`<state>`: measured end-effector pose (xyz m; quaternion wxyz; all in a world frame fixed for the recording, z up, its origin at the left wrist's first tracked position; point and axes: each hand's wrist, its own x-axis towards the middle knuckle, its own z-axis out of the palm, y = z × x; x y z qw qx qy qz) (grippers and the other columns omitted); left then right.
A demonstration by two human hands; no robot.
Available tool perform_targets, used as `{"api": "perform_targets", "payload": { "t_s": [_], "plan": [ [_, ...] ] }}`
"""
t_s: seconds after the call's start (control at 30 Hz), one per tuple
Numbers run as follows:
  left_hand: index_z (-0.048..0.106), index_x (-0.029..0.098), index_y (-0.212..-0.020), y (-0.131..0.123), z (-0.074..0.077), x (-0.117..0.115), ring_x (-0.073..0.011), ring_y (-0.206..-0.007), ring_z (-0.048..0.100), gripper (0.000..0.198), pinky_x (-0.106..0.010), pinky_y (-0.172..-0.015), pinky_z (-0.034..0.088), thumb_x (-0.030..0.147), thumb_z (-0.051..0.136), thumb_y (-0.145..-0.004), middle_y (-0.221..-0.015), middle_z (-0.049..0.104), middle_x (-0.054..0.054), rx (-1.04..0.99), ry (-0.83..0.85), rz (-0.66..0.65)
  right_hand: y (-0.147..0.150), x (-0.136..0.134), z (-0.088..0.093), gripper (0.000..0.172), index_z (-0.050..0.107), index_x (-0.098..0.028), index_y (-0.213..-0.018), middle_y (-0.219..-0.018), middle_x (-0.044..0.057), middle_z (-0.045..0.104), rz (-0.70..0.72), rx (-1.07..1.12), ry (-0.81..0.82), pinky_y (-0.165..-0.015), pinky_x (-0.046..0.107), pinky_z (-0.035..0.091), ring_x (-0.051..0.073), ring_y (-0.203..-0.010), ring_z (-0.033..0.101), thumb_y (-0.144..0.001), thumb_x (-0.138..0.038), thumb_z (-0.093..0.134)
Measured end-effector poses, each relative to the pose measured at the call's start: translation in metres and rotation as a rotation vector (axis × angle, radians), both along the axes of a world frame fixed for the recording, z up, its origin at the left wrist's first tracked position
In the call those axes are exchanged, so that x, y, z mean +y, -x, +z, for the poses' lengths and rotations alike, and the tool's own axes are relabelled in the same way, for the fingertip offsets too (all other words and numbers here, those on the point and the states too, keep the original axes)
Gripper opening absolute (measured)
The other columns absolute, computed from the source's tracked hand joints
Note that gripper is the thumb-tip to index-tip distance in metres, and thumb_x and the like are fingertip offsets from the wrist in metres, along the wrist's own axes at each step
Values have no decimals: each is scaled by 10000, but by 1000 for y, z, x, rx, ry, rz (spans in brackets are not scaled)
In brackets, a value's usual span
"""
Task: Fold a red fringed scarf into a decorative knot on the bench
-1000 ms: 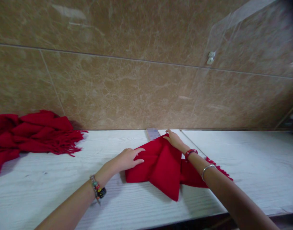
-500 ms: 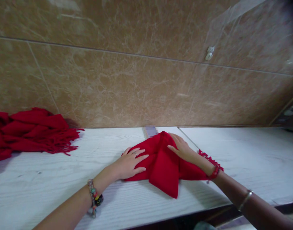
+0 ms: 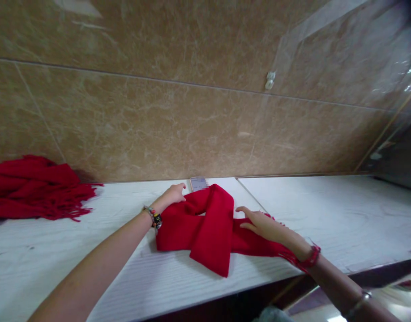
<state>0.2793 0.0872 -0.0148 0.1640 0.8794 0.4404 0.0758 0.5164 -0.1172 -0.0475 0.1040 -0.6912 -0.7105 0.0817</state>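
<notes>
A red fringed scarf [image 3: 212, 232] lies folded on the white wood-grain surface, one strip crossing over the rest and its lower end pointing toward me. At the scarf's upper left edge is my left hand [image 3: 173, 195], thumb and forefinger apart with nothing seen between them. My right hand [image 3: 262, 222] rests over the scarf's right-hand part, fingers slightly bent and spread. The wrist and forearm there partly cover the fringe. A small gap shows between the scarf's folds left of the crossing strip.
Another red fringed scarf [image 3: 34, 188] lies bunched at the far left against the brown marble wall [image 3: 158, 125]. A phone-like flat object [image 3: 197, 184] sits behind the folded scarf by the wall. The white tabletop [image 3: 313, 205] has a seam and a front edge.
My left hand has moved from flat on the scarf up to its upper left edge. My right hand has come down and right, off the top fold. The view has shifted rightward.
</notes>
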Motion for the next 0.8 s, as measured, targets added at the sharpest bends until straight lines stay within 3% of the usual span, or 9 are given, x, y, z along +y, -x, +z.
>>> {"api": "perform_targets", "payload": {
  "t_s": [0.17,0.33,0.4,0.5,0.57,0.67,0.8],
  "plan": [
    [455,77,-1141,12,-6,3,-227,-876,586,488,-264,-707,432,294,547,-714,-1003,620,-137,-11,65,22,-24,-17,4,497,414,-212,-1228,-876,75,642,16,102,137,-714,304,443,217,-815,600,-751,-299,521],
    [429,113,-1170,16,-11,-2,-181,-840,603,603,-218,-666,455,356,608,-648,-1028,625,-82,-53,240,-82,-26,-15,11,540,415,-204,-1252,-1114,103,567,78,148,50,-872,352,402,224,-1004,534,-737,-324,527],
    [438,126,-1157,16,-14,-4,-181,-851,603,633,-215,-670,460,306,648,-588,-1046,620,-67,-75,286,-124,-24,2,15,535,412,-186,-1254,-1193,115,517,68,178,-42,-916,357,375,219,-1059,501,-758,-362,507],
    [433,140,-1148,16,-20,-6,-192,-867,600,628,-237,-685,465,238,636,-562,-1029,628,-52,-130,335,-137,-19,48,17,494,444,-130,-1228,-1193,155,521,-145,220,-148,-906,350,381,221,-1062,505,-796,-368,469],
    [422,145,-1154,18,-21,-7,-201,-870,601,630,-251,-684,467,259,632,-571,-1033,626,-58,-155,366,-118,-15,84,13,455,493,-107,-1183,-1156,171,549,-252,241,-136,-858,345,408,232,-1032,526,-807,-361,462],
    [457,138,-1116,25,-17,-10,-225,-907,588,650,-258,-702,466,324,677,-533,-1068,611,-81,-117,357,-95,-11,127,6,351,618,-77,-991,-958,149,648,-257,262,-101,-722,294,456,211,-840,603,-777,-333,509],
    [494,141,-1072,34,-5,-22,-220,-892,596,585,-242,-682,475,319,670,-543,-1041,629,-66,-12,409,-119,-16,149,1,200,660,-107,-676,-613,37,651,-224,274,-96,-535,229,424,140,-565,576,-739,-244,528]
  ]
}}
